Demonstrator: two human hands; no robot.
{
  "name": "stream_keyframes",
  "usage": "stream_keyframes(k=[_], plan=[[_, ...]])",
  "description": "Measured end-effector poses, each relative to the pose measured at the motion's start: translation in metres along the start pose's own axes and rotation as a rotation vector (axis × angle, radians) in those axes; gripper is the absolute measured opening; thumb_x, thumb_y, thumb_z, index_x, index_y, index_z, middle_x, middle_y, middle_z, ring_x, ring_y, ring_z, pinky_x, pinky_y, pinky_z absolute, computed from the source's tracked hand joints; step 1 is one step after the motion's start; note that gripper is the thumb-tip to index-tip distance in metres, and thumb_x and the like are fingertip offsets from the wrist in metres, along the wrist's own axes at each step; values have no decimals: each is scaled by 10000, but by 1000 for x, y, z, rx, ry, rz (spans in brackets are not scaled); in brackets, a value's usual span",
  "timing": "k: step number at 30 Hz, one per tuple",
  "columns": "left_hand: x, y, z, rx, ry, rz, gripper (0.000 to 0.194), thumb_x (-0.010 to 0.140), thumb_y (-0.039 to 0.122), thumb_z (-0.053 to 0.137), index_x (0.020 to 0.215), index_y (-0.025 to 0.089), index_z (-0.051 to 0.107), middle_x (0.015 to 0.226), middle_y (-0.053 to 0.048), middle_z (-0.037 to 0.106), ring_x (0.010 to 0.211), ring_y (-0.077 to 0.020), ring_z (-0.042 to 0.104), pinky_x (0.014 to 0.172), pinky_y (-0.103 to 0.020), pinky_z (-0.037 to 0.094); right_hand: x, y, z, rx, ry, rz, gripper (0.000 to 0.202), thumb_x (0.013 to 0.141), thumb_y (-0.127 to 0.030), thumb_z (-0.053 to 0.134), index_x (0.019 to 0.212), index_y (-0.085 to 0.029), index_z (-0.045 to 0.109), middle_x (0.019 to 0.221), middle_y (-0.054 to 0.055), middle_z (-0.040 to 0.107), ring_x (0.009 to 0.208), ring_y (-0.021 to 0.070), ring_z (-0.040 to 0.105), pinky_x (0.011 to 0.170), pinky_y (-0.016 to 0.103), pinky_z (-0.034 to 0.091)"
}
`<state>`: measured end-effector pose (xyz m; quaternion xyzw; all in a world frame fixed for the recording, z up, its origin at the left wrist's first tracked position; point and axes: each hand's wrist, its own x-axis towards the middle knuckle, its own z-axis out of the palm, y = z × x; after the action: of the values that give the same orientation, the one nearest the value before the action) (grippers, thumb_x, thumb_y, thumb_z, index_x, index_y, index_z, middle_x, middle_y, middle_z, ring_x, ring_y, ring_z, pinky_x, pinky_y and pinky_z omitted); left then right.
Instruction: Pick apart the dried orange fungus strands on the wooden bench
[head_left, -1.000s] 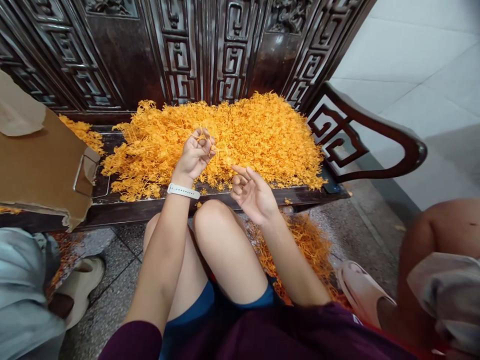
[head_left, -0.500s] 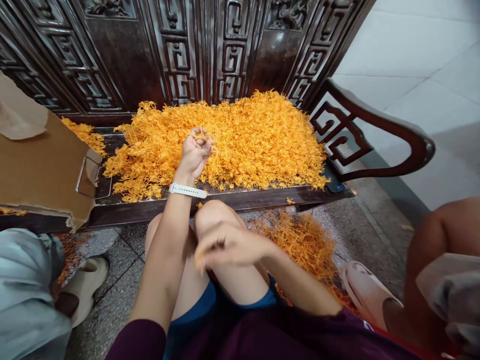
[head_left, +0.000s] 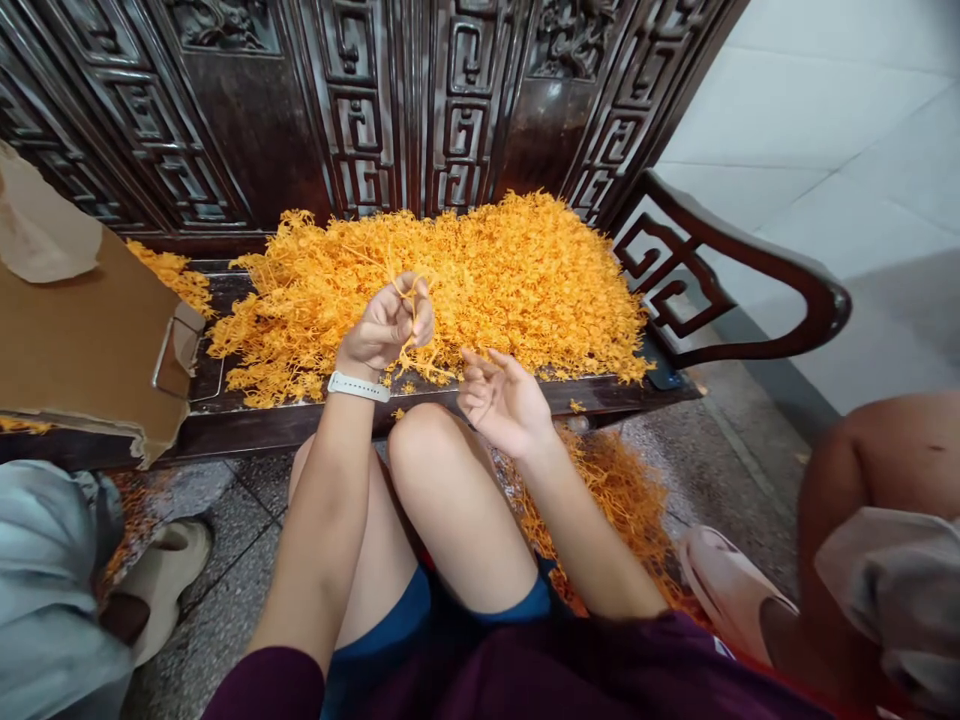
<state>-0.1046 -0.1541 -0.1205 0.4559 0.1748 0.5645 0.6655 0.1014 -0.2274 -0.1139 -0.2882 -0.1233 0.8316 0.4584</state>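
My left hand (head_left: 382, 328), with a pale watch band at the wrist, pinches a thin, branching orange plastic-looking piece (head_left: 420, 364). Its strands loop over the fingers and hang below them. Lower and to the right, my right hand (head_left: 507, 402) is palm up, with loosely curled fingers apart and nothing visible in them. Its fingertips are close to the dangling strands; whether they touch I cannot tell. Behind both hands a large pile of similar orange pieces (head_left: 525, 280) covers much of the dark wooden bench (head_left: 255, 428).
A cardboard box (head_left: 82, 340) stands at the bench's left end. The curved armrest (head_left: 787, 275) bounds its right, near a dark flat object (head_left: 664, 376). Orange strands (head_left: 619, 490) lie heaped on the floor. Other people's legs are at both sides.
My right hand has risen from above my lap to near the bench edge, and its fingers have spread. My left hand has lowered slightly, still pinching orange strands.
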Motion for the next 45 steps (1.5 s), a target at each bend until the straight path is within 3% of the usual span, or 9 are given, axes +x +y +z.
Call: stream_keyframes(k=[3,6,11,15,19,26,31,37,45], plan=[[-1,-5,1,26,-158,-82,599,523,419,1025,946,231,645,586,24,526,486,-131,524,484,-280,436,1,10,4,-135,-8,-54,262,892,-331,733,1107,-182,725,803,-22,645,592,79,502,540,215,439],[-2,-6,1,123,-325,-208,538,598,434,1001,973,211,686,636,-23,614,552,-158,592,529,-286,452,2,13,14,-232,6,-207,258,827,-368,829,995,-221,700,844,-32,652,644,83,533,566,224,439],[-1,0,2,209,-418,-293,533,643,400,995,1059,189,736,816,-88,703,699,-170,648,620,-272,487,4,4,16,-389,85,-497,250,806,-349,859,892,-226,659,836,-16,629,653,89,505,566,246,393],[6,-5,5,168,-286,-217,598,644,564,967,1055,178,767,852,-92,706,771,-188,693,714,-289,545,3,-2,7,-552,142,-637,226,838,-344,815,809,-236,620,771,-17,583,643,108,474,589,280,379],[13,-18,11,132,-106,-152,558,717,636,891,1001,167,788,799,-78,702,689,-159,686,668,-280,544,4,-4,0,-668,156,-710,220,856,-347,799,763,-230,637,724,-17,552,670,125,467,647,299,389],[18,-29,20,250,21,-23,335,801,489,891,747,177,780,670,-28,670,633,-94,604,638,-214,501,7,-2,-8,-665,170,-702,258,854,-349,817,718,-220,640,709,-16,556,683,123,474,689,300,388],[25,-36,15,222,225,50,314,786,434,914,732,172,749,683,-13,646,604,-85,598,585,-205,488,5,-3,-8,-653,133,-650,261,861,-384,806,715,-217,669,725,-8,584,704,127,488,716,295,408],[32,-44,16,303,432,113,220,836,213,847,652,165,736,619,-4,629,536,-76,542,527,-202,435,3,2,-3,-547,86,-512,193,788,-344,843,728,-223,705,750,-2,629,716,132,509,703,287,413],[32,-47,27,400,489,199,215,839,172,796,631,185,741,557,14,594,500,-89,467,531,-235,393,3,9,4,-566,28,-478,180,775,-292,831,665,-206,717,672,-11,616,658,115,471,674,273,359]])
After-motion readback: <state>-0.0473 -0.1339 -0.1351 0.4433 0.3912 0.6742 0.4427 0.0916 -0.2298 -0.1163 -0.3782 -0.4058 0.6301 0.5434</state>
